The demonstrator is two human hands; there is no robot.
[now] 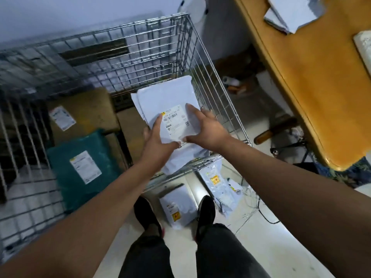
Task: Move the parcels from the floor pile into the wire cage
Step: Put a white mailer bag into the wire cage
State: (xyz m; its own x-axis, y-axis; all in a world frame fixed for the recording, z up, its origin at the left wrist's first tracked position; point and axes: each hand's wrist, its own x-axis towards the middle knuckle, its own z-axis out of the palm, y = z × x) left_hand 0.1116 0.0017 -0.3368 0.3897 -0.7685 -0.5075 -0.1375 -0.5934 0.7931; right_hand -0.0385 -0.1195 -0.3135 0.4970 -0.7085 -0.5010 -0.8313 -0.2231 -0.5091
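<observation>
I hold a stack of white poly mailer parcels (167, 97) over the open top of the wire cage (140, 39), near its right front corner. My left hand (155, 137) grips the stack's left lower edge and my right hand (204, 127) grips its right side, beside a barcode label. Inside the cage lie a green parcel (80, 169) and brown cardboard boxes (88, 109) with labels. On the floor by my feet rest a white parcel (178, 205) and a loose pile of white mailers (222, 189).
A wooden table (313, 81) with white papers stands at the right. Under it are a brown stool leg, cables and small clutter. My black shoes stand on the light tiled floor just in front of the cage.
</observation>
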